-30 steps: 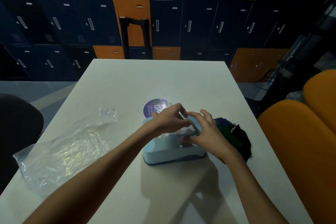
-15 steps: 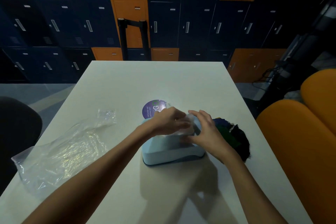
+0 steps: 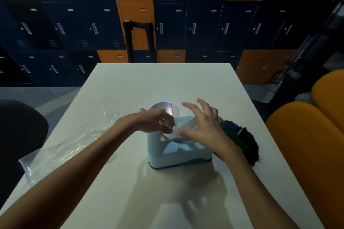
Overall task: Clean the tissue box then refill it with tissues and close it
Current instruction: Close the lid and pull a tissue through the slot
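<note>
A light blue tissue box (image 3: 178,156) stands on the white table (image 3: 167,83), with an opening in its top. My left hand (image 3: 156,121) hovers over the box's left top edge and pinches one end of a crumpled white tissue (image 3: 186,126). My right hand (image 3: 202,122) is over the box's right side, fingers spread and straight, with the thumb against the tissue. The tissue stretches between both hands just above the opening. The inside of the box is mostly hidden.
A round purple lid (image 3: 162,107) lies just behind the box. A dark cloth (image 3: 242,139) sits right of it under my right wrist. A crumpled clear plastic bag (image 3: 65,147) lies at the left. Orange seats (image 3: 307,145) stand on the right, a dark chair (image 3: 18,135) on the left.
Both hands have lifted off the top of the box, drawing the tissue up. My right hand's fingers have spread out from a curled position.
</note>
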Demonstrator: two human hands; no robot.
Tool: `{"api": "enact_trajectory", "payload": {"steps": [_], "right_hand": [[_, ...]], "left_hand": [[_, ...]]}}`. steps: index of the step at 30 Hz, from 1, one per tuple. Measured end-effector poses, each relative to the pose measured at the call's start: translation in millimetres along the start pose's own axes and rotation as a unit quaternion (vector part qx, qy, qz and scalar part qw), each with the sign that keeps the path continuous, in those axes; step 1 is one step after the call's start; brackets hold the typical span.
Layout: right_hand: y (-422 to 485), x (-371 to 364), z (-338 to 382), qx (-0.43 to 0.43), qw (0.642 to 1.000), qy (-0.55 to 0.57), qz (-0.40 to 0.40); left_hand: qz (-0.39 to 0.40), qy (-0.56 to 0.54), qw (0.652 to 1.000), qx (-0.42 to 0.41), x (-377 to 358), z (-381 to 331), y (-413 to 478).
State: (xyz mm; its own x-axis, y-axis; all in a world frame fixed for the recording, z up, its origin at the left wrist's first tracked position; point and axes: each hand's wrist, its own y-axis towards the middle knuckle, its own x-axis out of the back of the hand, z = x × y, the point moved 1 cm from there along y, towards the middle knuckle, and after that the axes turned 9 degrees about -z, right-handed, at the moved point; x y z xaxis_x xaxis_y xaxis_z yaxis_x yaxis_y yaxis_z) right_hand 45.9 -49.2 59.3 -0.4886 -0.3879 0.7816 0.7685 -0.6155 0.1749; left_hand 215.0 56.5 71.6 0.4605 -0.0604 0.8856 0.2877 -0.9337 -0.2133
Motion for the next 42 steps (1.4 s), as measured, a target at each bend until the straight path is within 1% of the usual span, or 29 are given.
{"api": "enact_trajectory", "payload": {"steps": [2, 4, 7, 9, 11, 13, 15, 17, 19, 20, 23, 25, 28, 32, 34, 36, 37, 39, 42], "right_hand": [[4, -6, 6, 0.024, 0.999, -0.046, 0.001], [5, -13, 3, 0.025, 0.997, -0.080, 0.003], [3, -22, -3, 0.016, 0.996, -0.086, -0.001], [2, -25, -7, 0.009, 0.996, -0.084, -0.007], [2, -25, -12, -0.002, 0.996, -0.091, -0.016], [2, -26, -16, -0.011, 0.996, -0.091, -0.018], [1, -28, -16, -0.016, 0.996, -0.082, -0.021], [2, -30, -13, -0.024, 0.996, -0.072, -0.039], [2, -31, -11, -0.038, 0.995, -0.068, -0.060], [2, -32, -12, -0.043, 0.995, -0.066, -0.068], [2, -36, -17, -0.045, 0.993, -0.050, -0.092], [2, -38, -20, -0.047, 0.993, -0.032, -0.104], [1, -41, -23, -0.051, 0.992, -0.026, -0.112], [1, -41, -24, -0.045, 0.992, -0.023, -0.118], [1, -42, -23, -0.044, 0.992, -0.021, -0.118], [1, -42, -23, -0.045, 0.992, -0.017, -0.120], [1, -41, -24, -0.046, 0.992, -0.015, -0.121], [2, -41, -24, -0.048, 0.991, -0.013, -0.122], [2, -42, -25, -0.051, 0.991, -0.009, -0.123]], "left_hand": [[-0.017, -0.011, 1.000, -0.012, -4, 1, 1], [-0.026, -0.031, 0.999, -0.016, -7, 2, 1], [-0.019, -0.060, 0.998, -0.005, -11, 1, -1], [-0.014, -0.050, 0.999, -0.014, -12, 0, -2], [-0.026, 0.021, 0.999, -0.032, -12, -3, -4], [-0.033, 0.112, 0.992, -0.040, -10, -7, -6], [-0.040, 0.193, 0.979, -0.051, -7, -14, -7], [-0.082, 0.260, 0.959, -0.075, -7, -19, -3], [-0.127, 0.302, 0.941, -0.087, -7, -24, 0], [-0.134, 0.317, 0.935, -0.086, -6, -26, 2], [-0.105, 0.348, 0.930, -0.061, 3, -27, 4], [-0.087, 0.348, 0.932, -0.054, 11, -23, 5], [-0.053, 0.324, 0.942, -0.068, 15, -19, 9], [-0.009, 0.180, 0.983, -0.042, 18, -20, 16], [0.000, 0.120, 0.992, -0.036, 17, -23, 15], [0.007, 0.082, 0.996, -0.026, 17, -21, 12], [0.008, 0.084, 0.996, -0.023, 18, -19, 11], [0.006, 0.123, 0.992, -0.021, 20, -12, 10], [0.004, 0.176, 0.984, -0.040, 19, -2, 12]]}}
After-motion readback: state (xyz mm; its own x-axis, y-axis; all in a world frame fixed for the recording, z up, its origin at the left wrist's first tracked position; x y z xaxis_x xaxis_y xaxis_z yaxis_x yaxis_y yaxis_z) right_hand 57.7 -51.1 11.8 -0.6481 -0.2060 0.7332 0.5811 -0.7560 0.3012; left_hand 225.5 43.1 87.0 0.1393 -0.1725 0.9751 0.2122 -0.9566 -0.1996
